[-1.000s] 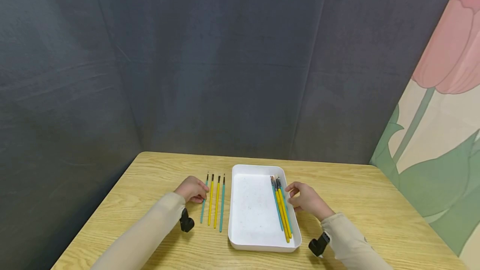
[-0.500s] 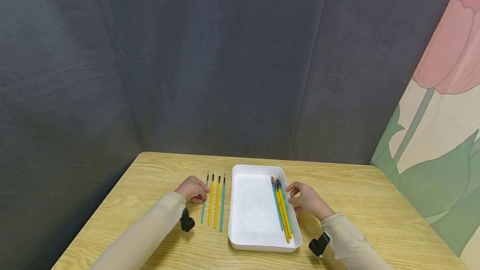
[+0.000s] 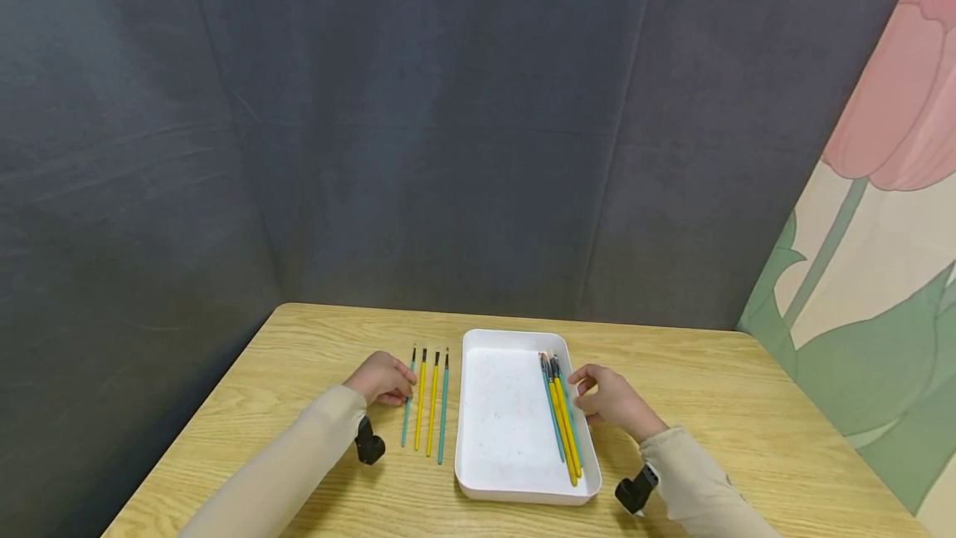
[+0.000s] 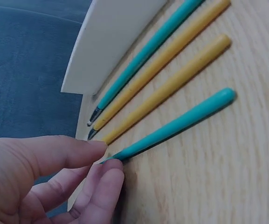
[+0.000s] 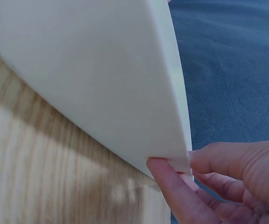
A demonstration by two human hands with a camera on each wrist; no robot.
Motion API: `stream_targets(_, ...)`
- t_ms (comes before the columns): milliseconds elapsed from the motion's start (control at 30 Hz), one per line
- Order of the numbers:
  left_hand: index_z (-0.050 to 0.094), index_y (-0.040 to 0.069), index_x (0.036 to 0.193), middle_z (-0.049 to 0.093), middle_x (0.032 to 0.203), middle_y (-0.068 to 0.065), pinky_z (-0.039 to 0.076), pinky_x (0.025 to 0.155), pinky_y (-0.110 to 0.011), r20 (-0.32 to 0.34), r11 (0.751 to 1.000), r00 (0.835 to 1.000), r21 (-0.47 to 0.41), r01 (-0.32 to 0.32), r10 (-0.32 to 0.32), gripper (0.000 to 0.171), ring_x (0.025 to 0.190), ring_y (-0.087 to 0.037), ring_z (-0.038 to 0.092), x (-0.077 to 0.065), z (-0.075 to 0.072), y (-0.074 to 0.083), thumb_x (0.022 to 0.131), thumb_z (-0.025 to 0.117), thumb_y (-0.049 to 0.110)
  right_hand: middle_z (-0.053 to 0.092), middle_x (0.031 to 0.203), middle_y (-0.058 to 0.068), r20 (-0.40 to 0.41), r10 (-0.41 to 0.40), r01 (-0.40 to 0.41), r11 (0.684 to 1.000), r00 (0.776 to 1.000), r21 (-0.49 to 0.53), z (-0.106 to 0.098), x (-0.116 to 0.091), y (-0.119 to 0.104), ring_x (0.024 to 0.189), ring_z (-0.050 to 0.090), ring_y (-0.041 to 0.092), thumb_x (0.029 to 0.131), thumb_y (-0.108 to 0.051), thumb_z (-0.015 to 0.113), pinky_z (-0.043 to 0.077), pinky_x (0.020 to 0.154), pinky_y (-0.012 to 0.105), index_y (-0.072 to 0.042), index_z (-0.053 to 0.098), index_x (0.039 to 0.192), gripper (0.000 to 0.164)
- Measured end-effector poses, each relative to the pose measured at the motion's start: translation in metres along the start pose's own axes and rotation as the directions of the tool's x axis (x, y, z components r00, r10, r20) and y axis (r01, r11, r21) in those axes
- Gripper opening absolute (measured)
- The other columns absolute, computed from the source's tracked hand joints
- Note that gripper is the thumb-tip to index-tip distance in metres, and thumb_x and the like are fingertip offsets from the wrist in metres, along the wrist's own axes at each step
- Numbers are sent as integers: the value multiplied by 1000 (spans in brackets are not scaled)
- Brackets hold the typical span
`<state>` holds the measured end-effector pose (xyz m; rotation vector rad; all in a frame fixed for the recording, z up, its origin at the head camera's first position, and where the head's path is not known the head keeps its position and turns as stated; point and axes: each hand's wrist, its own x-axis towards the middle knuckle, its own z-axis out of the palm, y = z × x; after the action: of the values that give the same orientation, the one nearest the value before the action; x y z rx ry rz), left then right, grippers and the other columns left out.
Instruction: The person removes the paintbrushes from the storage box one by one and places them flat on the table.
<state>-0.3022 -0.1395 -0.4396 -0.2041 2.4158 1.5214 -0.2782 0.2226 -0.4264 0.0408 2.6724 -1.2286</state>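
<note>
My left hand (image 3: 384,379) pinches a thin teal paintbrush (image 4: 181,120), the leftmost in a row on the table. The brush lies flat, its bristle end pointing away from me. To its right lie two yellow paintbrushes (image 3: 433,405) and another teal paintbrush (image 3: 444,413), roughly parallel. In the left wrist view my fingers hide the bristle end of the pinched brush. My right hand (image 3: 608,395) grips the right wall of a white tray (image 3: 496,438), with a fingertip against the outer side in the right wrist view. Inside, along that wall, rests a bundle of yellow and teal paintbrushes (image 3: 565,426).
The wooden table (image 3: 336,330) extends to both sides of the tray. A dark grey curtain (image 3: 448,148) hangs behind it and on the left. A wall painted with a pink tulip (image 3: 881,106) stands at the right.
The handle end of the leftmost teal paintbrush has shifted very slightly right under my left hand. My right hand and the tray have stayed in place.
</note>
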Motion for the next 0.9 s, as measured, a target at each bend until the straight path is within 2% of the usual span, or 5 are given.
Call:
stream_targets(300,67,-5,106,69,91,-17,56,56,-28,41,999,998,-19,-41,42,25,61,-15,61,2,-7,6,82,63,-8,51,96,12,-6,17,-17,1000,1000,15,1,2,3,83,54,22,85,3,66,58,63,32,-1,58,111,28)
stream_targets(467,66,-6,110,69,88,-16,53,53,-24,72,997,995,-39,-65,68,28,55,-11,56,-1,-10,19,83,64,-6,51,96,12,-6,16,-16,1000,1000,14,1,3,4,83,54,22,85,3,66,58,63,32,-1,58,111,28)
stream_targets(600,64,-7,115,68,84,-13,56,59,-26,101,992,989,-78,-99,107,30,58,-10,56,-5,-10,31,85,63,-4,51,96,12,-5,20,-20,1000,1000,17,1,3,4,83,54,22,85,3,66,58,64,32,-1,58,111,27)
stream_targets(733,65,-4,114,69,88,-14,59,70,-31,109,989,985,-78,-124,132,28,65,-13,61,-9,-5,45,86,65,0,51,96,12,0,12,-12,1000,1000,8,0,1,2,83,54,22,86,3,66,58,64,33,-1,58,111,27)
stream_targets(900,68,0,111,70,88,-13,59,72,-32,156,983,972,-88,-162,174,26,71,-17,65,-14,9,66,86,66,2,51,96,12,4,1,-1,1000,1000,12,0,0,0,83,54,22,87,3,65,58,64,33,0,57,112,26)
